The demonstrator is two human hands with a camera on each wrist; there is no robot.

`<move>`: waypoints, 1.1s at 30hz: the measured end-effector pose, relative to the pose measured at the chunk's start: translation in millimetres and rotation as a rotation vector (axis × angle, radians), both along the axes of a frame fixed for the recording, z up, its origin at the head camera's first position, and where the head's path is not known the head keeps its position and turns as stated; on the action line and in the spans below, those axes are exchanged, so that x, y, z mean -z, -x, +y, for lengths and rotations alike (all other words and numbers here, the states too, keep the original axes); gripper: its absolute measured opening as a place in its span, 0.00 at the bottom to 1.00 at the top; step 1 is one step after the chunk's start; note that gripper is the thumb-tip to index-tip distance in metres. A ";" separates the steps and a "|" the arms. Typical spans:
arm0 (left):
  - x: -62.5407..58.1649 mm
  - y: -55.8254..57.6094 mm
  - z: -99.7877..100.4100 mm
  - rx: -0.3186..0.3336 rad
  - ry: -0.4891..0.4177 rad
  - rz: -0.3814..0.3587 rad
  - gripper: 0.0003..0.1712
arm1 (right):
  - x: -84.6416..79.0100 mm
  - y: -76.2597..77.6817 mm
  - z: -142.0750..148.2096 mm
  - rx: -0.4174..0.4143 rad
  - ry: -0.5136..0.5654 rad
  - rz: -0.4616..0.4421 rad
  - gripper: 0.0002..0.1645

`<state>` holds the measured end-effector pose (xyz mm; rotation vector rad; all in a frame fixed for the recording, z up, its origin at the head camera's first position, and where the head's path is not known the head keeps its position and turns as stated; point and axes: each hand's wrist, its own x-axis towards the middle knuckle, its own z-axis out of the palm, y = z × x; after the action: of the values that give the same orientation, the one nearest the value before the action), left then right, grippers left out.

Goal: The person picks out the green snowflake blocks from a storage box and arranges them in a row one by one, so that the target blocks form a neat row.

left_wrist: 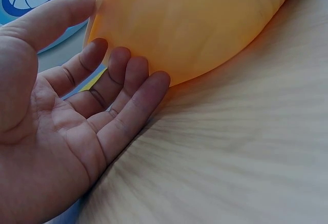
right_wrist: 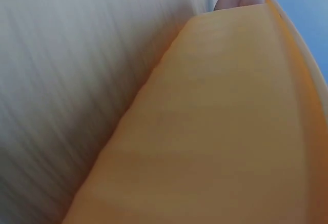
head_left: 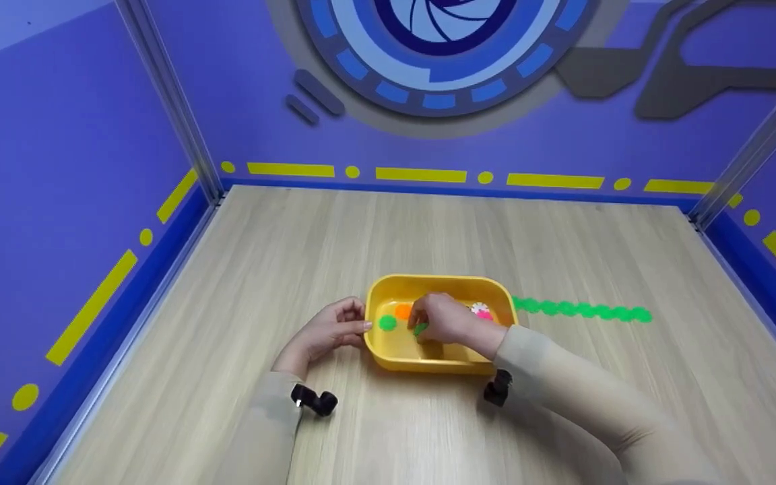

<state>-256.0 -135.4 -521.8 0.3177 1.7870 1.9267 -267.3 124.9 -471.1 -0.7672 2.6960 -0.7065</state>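
Note:
A yellow plastic tub [head_left: 442, 367] stands on the wooden table. My left hand [head_left: 327, 333] holds its left end, thumb at the rim and fingers against the outer wall, as the left wrist view also shows on the tub [left_wrist: 205, 24]. Reaching inside, my right hand [head_left: 448, 320] pinches a green notched disc [head_left: 419, 329] near the tub floor. Around it lie another green disc [head_left: 387, 322], an orange disc [head_left: 403, 311], a white disc [head_left: 479, 308] and a pink disc [head_left: 484, 315]. Only the tub's outer wall [right_wrist: 215, 111] and part of the left hand appear in the right wrist view.
A chain of several green discs [head_left: 583, 310] lies on the table, stretching right from behind the tub's right end. Blue-purple panels [head_left: 428, 148] enclose the table [head_left: 334, 242] at the back and both sides.

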 end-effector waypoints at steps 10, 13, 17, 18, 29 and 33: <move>0.9 -0.2 0.2 -0.001 -0.011 0.001 0.14 | -18.2 -3.9 15.7 0.017 0.028 -0.049 0.11; 2.1 0.1 0.1 0.003 -0.016 0.001 0.13 | -25.1 -5.2 21.2 0.064 0.069 -0.132 0.13; 2.3 -0.1 0.0 -0.001 -0.016 0.001 0.13 | -31.1 -7.0 31.5 0.113 0.122 -0.181 0.13; 2.2 -0.2 0.1 -0.002 -0.015 0.001 0.13 | -32.1 -7.6 34.4 0.116 0.137 -0.178 0.13; 0.7 -1.0 0.3 -0.009 -0.010 -0.008 0.13 | -40.2 -8.9 72.6 0.243 0.341 -0.220 0.13; 0.6 -0.8 0.5 -0.011 -0.007 -0.004 0.13 | -41.0 -9.5 87.6 0.313 0.353 -0.229 0.15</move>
<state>-255.1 -134.9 -522.3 0.3071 1.7835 1.9398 -257.8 212.5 -430.1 -0.3046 2.5338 -1.2837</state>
